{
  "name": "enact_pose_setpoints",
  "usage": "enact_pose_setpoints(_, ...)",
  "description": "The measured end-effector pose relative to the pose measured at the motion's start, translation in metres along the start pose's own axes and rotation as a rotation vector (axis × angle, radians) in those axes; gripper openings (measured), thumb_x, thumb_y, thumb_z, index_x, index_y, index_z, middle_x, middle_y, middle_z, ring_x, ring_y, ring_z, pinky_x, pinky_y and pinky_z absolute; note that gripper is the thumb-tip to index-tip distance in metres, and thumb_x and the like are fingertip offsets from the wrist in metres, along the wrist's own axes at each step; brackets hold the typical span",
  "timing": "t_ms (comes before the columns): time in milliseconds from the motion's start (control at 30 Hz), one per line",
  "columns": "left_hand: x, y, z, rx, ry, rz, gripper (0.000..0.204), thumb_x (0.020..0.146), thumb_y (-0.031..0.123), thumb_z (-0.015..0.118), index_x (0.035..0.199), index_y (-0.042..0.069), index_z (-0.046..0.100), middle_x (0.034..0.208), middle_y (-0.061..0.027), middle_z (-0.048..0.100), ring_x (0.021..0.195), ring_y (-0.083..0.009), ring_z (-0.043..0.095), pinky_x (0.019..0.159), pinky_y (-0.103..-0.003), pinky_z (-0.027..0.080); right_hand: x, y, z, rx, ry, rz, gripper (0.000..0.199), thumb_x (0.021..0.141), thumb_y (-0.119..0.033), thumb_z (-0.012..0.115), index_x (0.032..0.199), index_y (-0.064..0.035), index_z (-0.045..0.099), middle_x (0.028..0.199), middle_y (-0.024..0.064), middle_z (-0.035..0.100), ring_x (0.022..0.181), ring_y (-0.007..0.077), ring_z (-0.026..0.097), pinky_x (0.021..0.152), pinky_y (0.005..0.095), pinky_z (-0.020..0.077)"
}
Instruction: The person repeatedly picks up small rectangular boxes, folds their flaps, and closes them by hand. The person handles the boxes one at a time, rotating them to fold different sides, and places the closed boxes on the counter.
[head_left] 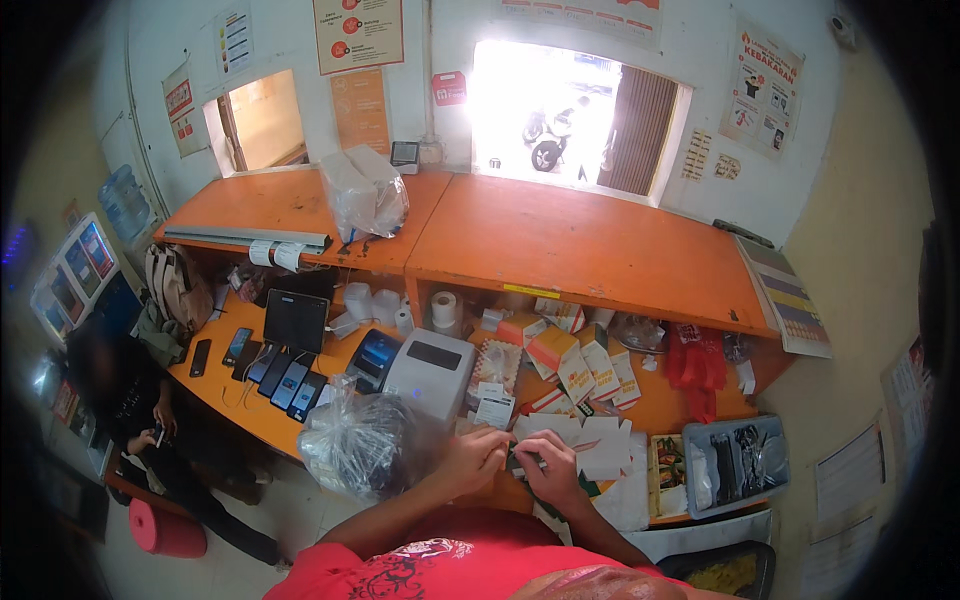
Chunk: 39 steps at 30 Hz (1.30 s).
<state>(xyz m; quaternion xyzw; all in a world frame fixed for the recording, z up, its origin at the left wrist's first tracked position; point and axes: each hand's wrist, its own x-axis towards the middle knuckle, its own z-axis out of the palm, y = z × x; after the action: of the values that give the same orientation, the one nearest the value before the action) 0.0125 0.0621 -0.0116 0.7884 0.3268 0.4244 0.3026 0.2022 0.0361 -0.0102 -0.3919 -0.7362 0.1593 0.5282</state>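
Note:
My left hand (477, 461) and my right hand (548, 462) are close together over the front edge of the orange desk. Both have their fingers drawn together in a pinch. Whatever lies between them is too small to make out. Just left of my left hand sits a tied clear plastic bag (362, 447) with dark contents. Beyond the hands lie a white paper slip (494, 410) and white paper sheets (602, 450), with folded orange-and-white cartons (573, 368) behind. A white boxy printer (430, 372) stands past the bag.
Several phones (290, 385) and a black tablet (296, 320) stand left. At right are a grey bin of black cutlery (735, 465) and red plastic bags (696, 368). An orange shelf (590, 262) overhangs the desk. A person (140, 400) sits at far left, holding a phone.

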Motion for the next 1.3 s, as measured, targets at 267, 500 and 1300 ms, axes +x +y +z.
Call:
enact_pose_setpoints(267,0.006,-0.002,-0.002,-0.003,-0.035,0.074,0.026,0.091,0.008,0.055,0.113,-0.002,0.065,0.086,-0.0155,0.065,0.082,-0.0313,0.067,0.076,-0.038,0.053,0.008,-0.012,-0.015,0.026,-0.071,0.143,0.011,0.081,0.001,0.073,0.091,-0.0011,0.068,0.089,0.0130,0.067,0.082,0.0278,0.068,0.071,0.0361,0.0540)
enact_pose_setpoints(500,0.007,0.005,-0.002,-0.067,-0.077,0.079,0.025,0.090,0.007,0.056,0.112,-0.002,0.064,0.087,-0.0150,0.064,0.081,-0.0325,0.065,0.075,-0.039,0.052,0.002,-0.013,-0.017,0.000,-0.067,0.179,0.014,0.081,0.002,0.074,0.094,-0.0001,0.068,0.088,0.0117,0.067,0.081,0.0249,0.068,0.071,0.0343,0.0538)
enact_pose_setpoints(1300,-0.009,0.017,0.002,-0.488,-0.690,-0.597,0.036,0.106,0.029,0.054,0.125,0.000,0.063,0.102,-0.0101,0.070,0.097,-0.0142,0.065,0.084,-0.033,0.052,-0.050,0.001,-0.064,0.973,0.057,0.723,0.030,0.087,0.005,0.055,0.116,-0.0025,0.056,0.110,0.0054,0.062,0.108,0.0165,0.059,0.092,0.0299,0.0456)
